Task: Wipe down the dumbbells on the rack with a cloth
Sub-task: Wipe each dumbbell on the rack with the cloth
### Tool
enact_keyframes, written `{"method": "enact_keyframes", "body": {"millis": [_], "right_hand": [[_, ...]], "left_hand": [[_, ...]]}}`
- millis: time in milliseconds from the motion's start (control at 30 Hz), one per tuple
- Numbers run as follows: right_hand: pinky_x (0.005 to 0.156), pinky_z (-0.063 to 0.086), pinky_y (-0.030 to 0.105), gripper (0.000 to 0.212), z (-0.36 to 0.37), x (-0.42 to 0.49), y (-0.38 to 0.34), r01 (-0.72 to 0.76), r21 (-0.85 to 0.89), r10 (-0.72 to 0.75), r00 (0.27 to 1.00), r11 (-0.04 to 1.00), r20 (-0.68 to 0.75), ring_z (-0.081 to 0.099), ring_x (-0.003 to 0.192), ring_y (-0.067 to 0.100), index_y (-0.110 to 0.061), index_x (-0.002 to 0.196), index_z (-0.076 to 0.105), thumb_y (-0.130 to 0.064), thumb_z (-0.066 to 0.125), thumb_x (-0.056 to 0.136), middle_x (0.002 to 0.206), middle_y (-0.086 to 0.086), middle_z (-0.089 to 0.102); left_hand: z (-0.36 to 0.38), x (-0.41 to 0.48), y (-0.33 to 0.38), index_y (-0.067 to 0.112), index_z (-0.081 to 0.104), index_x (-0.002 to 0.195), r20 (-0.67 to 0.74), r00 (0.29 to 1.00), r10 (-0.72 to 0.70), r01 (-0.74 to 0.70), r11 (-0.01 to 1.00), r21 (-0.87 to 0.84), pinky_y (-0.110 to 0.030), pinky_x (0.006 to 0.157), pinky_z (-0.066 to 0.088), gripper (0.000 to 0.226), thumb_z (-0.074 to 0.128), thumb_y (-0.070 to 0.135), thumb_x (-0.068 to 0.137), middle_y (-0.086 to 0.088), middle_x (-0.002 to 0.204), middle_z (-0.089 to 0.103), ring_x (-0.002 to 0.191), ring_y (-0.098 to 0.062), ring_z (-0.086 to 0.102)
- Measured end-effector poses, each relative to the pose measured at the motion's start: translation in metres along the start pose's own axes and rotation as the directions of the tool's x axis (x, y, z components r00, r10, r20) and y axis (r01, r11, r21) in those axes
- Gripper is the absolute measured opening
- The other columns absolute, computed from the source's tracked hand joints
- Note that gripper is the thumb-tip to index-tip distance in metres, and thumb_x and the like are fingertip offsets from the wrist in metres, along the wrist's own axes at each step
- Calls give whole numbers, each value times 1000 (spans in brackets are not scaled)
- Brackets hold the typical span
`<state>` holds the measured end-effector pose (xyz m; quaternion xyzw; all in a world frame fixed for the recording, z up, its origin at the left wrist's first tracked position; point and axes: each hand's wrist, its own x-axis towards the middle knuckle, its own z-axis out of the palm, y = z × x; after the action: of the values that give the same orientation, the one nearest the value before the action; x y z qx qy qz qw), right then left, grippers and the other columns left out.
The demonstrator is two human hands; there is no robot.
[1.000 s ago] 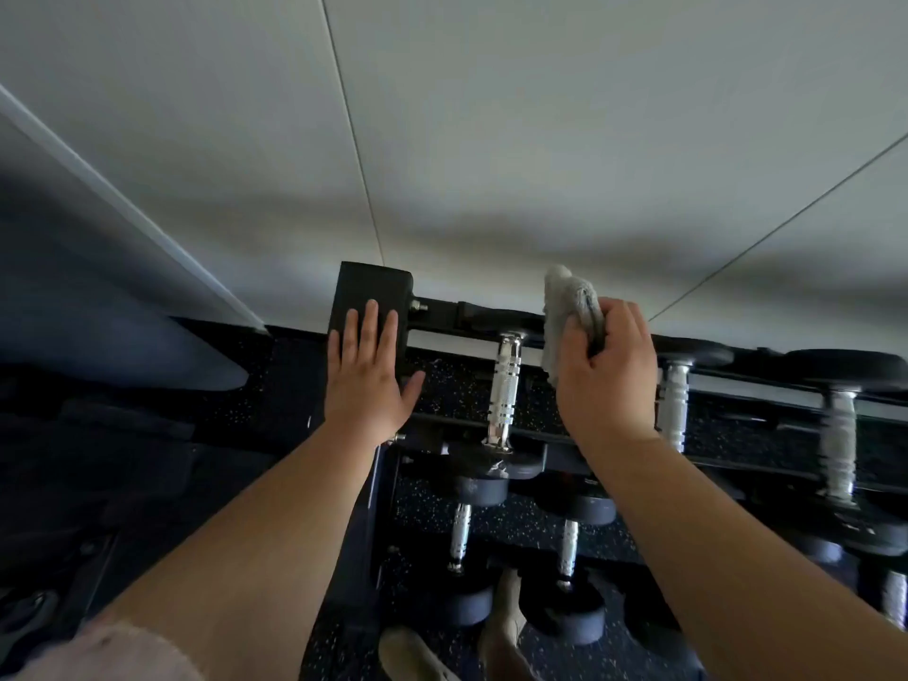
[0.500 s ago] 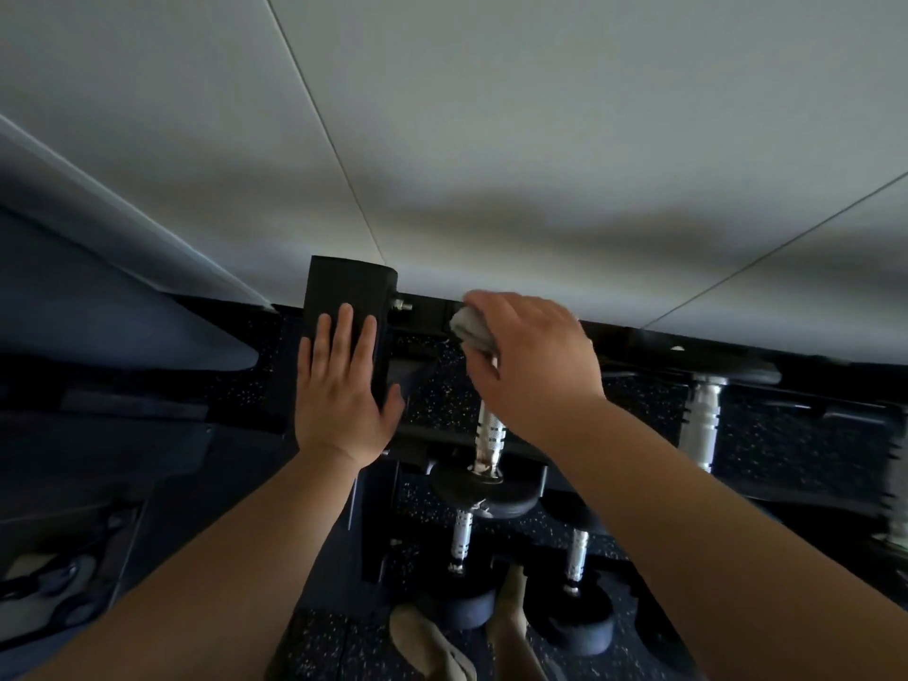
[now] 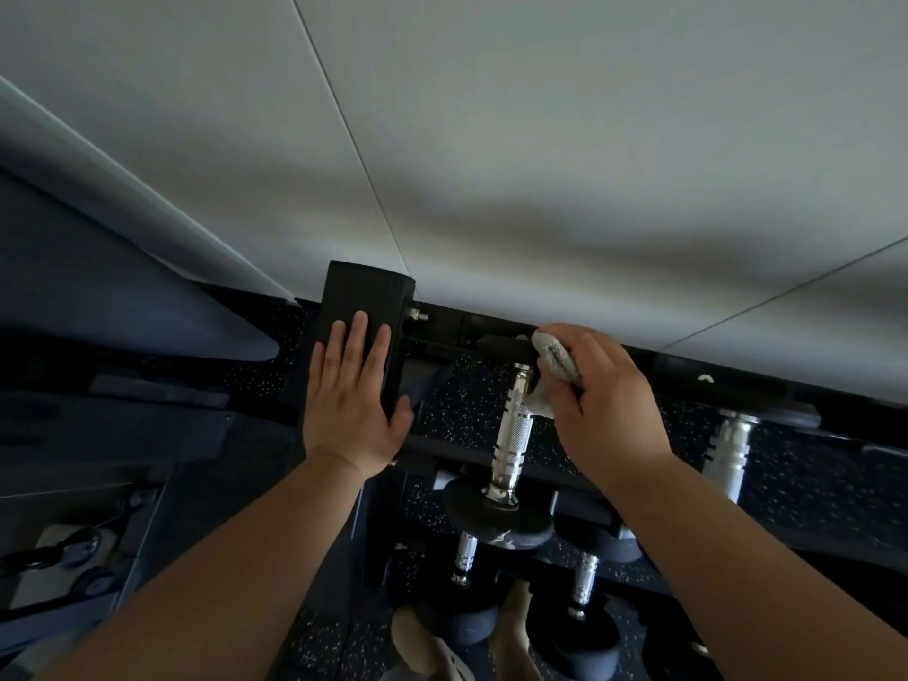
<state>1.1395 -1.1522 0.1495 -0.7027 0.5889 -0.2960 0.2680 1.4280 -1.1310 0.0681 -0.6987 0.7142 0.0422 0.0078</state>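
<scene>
While no brand name or weight number is being shown clearly enough to be read, a small pale mark is being caught on the black near head of the top dumbbell (image 3: 506, 464); what it says cannot be told. That dumbbell is being carried on the upper tier of the dark rack (image 3: 491, 447), its knurled chrome handle running away from the camera toward the pale wall (image 3: 540, 164).

Over to the hands: the left hand (image 3: 351, 415) is being laid flat and wide open, fingers together and extended, against the black end post (image 3: 361, 307) of the rack, nothing being held in it. The right hand (image 3: 607, 410) is being curled tight around a bunched grey cloth (image 3: 555, 368), and the cloth is being pressed against the far end of the chrome handle, right beside the far head.

A second dumbbell (image 3: 727, 449) is being seen further right on the same tier, only its ribbed handle well lit. Lower dumbbells (image 3: 582, 611) are being seen on a tier beneath, chrome handles between dark round heads. Below them, a speckled dark floor (image 3: 319, 646) and a pale shoe (image 3: 432, 646) are being glimpsed.
</scene>
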Motion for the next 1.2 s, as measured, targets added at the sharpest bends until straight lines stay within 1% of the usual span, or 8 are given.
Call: {"method": "enact_keyframes", "body": {"millis": [200,400,600,700,800,933,1067,1200], "right_hand": [[68,52,30,22,9,6,-5,-168,119,169,986,979,1,62,81,10,-24,118,66,-32,51,104,92,-9,65],[78,58,37,21,8,6,-6,-179,78,173,982,981,78,67,89,9,-31,123,62,-31,48,107,96,-9,71],[113,43,49,34,-5,1,-20,-183,-74,193,967,980,168,47,136,20,-28,141,53,-27,50,106,135,-7,58],[119,39,41,46,-6,-8,-28,-284,5,279,945,959,173,41,144,15,-36,149,44,-18,49,106,155,-12,43],[117,37,26,56,-6,-17,-39,-346,93,332,933,934,137,36,146,6,-38,154,41,-10,47,105,161,-18,35],[114,46,38,63,-1,-27,-43,-402,148,395,916,904,72,46,142,13,-40,152,43,-2,48,102,158,-16,42],[85,53,19,47,-3,-15,-48,-429,177,430,902,886,35,64,94,0,-44,137,56,-11,45,107,119,-14,68],[72,45,3,31,-8,25,-52,-488,131,478,872,863,103,63,88,-13,-33,124,66,-19,42,109,108,-16,72]], "left_hand": [[0,1,-2,20,16,167,-16,1000,14,-14,1000,-14,-54,130,7,88,43,53,91,-7,176,-2,162,-31,-4],[1,0,-3,18,18,166,-21,999,35,-36,998,-51,-56,129,10,82,39,54,95,-10,176,1,162,-33,-1],[-4,-6,17,13,58,142,-156,983,95,-131,961,-245,-53,118,33,53,44,44,102,-15,152,45,141,-35,41],[-39,-2,59,21,67,121,65,982,178,-114,828,-550,-37,97,50,33,47,43,106,6,113,66,108,-12,59],[-53,7,96,22,64,118,542,770,337,301,556,-775,-27,77,48,32,50,48,107,8,100,68,92,-8,64],[-35,22,114,9,67,112,660,576,482,724,73,-686,-37,85,59,26,62,33,105,-6,96,74,92,-21,74],[-27,32,117,16,58,83,670,493,555,799,17,-602,-33,66,52,22,71,26,96,-1,69,57,62,-16,57],[-26,21,118,11,58,89,610,610,506,691,38,-722,-34,64,52,29,64,36,103,-1,68,57,61,-18,56]]}}
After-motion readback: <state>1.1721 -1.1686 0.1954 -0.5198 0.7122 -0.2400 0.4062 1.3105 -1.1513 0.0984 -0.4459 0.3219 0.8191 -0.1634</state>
